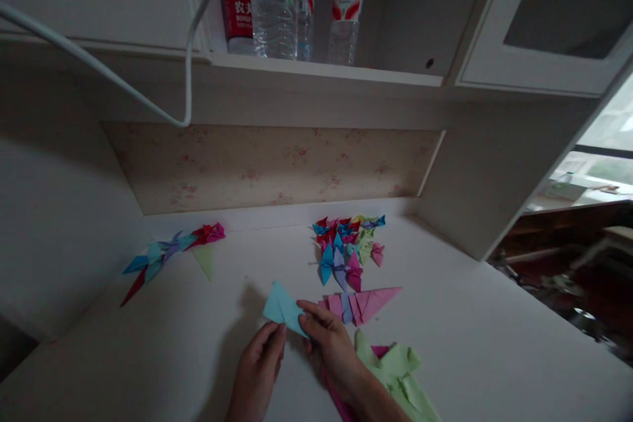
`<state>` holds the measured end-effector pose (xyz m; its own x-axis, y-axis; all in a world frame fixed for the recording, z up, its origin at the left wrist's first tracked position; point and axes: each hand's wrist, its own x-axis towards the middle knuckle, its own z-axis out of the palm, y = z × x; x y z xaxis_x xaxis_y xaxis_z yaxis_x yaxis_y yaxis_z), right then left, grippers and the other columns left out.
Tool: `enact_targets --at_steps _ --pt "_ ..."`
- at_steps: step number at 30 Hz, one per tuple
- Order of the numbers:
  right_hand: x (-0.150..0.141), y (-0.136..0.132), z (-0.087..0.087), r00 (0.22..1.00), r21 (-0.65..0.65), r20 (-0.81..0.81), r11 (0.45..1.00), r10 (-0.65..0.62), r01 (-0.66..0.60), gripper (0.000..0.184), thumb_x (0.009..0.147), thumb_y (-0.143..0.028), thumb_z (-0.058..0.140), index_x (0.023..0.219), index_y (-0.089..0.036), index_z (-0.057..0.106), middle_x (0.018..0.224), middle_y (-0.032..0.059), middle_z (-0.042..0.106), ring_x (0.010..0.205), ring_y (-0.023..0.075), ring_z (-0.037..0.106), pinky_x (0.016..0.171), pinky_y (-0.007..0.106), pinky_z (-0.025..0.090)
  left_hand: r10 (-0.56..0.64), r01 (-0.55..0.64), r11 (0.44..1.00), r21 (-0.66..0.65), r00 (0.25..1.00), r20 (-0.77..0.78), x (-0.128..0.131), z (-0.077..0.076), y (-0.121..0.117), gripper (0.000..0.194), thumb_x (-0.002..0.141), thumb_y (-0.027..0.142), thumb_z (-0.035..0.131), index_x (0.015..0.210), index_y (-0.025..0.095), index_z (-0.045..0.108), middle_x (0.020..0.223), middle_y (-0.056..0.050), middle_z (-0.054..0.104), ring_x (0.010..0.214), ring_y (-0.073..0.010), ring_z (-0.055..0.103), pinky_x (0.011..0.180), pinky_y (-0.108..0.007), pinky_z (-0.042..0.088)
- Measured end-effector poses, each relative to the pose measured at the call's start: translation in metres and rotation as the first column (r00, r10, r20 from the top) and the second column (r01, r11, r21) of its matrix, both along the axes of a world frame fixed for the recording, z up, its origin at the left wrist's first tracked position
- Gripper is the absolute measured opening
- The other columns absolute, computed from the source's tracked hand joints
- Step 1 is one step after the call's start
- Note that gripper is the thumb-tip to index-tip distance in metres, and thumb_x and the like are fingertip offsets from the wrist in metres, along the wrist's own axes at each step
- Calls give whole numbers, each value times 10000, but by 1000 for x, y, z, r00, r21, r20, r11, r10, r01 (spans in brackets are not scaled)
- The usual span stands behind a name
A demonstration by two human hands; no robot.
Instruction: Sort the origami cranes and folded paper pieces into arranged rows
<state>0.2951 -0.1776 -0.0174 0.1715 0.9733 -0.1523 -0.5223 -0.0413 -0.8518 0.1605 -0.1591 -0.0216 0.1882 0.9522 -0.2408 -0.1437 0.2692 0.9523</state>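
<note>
A light blue piece of folded paper (pixel 283 306) is held up over the white desk between my two hands, with crease lines showing on its face. My left hand (pixel 260 362) pinches its lower edge between thumb and fingertips. My right hand (pixel 330 341) grips the right side, thumb and fingers closed on the paper. Just beyond my right hand lies a flat pink folded paper (pixel 373 303) with a purple band across it. Under and beside my right wrist is a light green paper piece (pixel 400 376), with some magenta paper partly hidden by my forearm.
Several colourful folded paper pieces cluster (pixel 341 254) at the back of the desk (pixel 163 356). Another row of folded pieces (pixel 171 247) lies at the left. Water bottles (pixel 274 6) stand on the shelf above, and a white cable (pixel 128 89) hangs down at upper left.
</note>
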Motion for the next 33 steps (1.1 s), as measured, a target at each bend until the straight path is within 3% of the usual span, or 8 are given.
enact_targets --at_steps 6,9,15,21,24,27,30,33 --pt "2 1 13 993 28 109 998 51 -54 505 621 -392 805 1058 -168 688 722 -12 603 463 59 465 444 211 331 50 -48 995 -92 999 14 0 0 -2 538 511 585 779 850 189 647 591 51 504 550 -84 466 472 -143 375" --pt "12 0 27 977 56 182 991 107 -119 431 667 -391 779 1022 -164 689 671 -23 596 510 73 484 490 210 362 24 -23 994 -103 1000 4 3 7 -5 562 526 589 770 897 183 655 620 36 550 567 -91 504 497 -153 408" --pt "62 6 54 910 70 402 988 97 -137 380 762 -505 665 938 -169 656 545 -48 547 460 84 467 456 209 341 -4 5 999 44 1000 -13 4 21 -6 545 674 655 613 902 161 644 536 67 467 375 -38 306 361 -158 211" --pt "111 -1 57 853 -10 518 997 66 -71 394 766 -522 642 930 -163 636 516 -87 421 399 52 319 391 201 203 -51 52 997 54 999 -3 4 11 -5 522 727 656 551 891 163 602 519 76 443 356 -32 276 360 -156 166" --pt "127 -13 62 823 -37 561 996 86 -79 402 762 -472 667 1010 -156 651 598 -56 486 465 60 350 425 207 212 -34 34 998 51 999 -7 5 7 -4 526 724 663 542 888 165 593 509 79 439 347 -28 260 359 -154 144" --pt "141 -25 69 761 -13 641 993 99 -118 437 731 -426 713 1082 -173 652 773 -3 600 616 103 464 525 226 313 -69 69 997 38 998 -15 1 9 -3 529 715 658 561 904 165 587 528 72 460 361 -32 289 363 -152 170" --pt "161 -35 71 682 -44 717 986 144 -162 342 770 -480 658 862 -153 694 695 -16 577 622 108 452 569 240 320 -101 102 994 45 995 -21 -1 12 -2 506 733 631 569 942 171 577 551 67 481 375 -37 314 366 -150 194" --pt "187 -43 68 595 -142 779 979 201 -144 438 802 -566 577 698 -147 649 526 -53 441 496 76 332 488 233 236 -129 130 989 64 991 -32 -1 14 -3 505 740 634 563 945 172 573 551 67 489 373 -40 314 360 -152 197"
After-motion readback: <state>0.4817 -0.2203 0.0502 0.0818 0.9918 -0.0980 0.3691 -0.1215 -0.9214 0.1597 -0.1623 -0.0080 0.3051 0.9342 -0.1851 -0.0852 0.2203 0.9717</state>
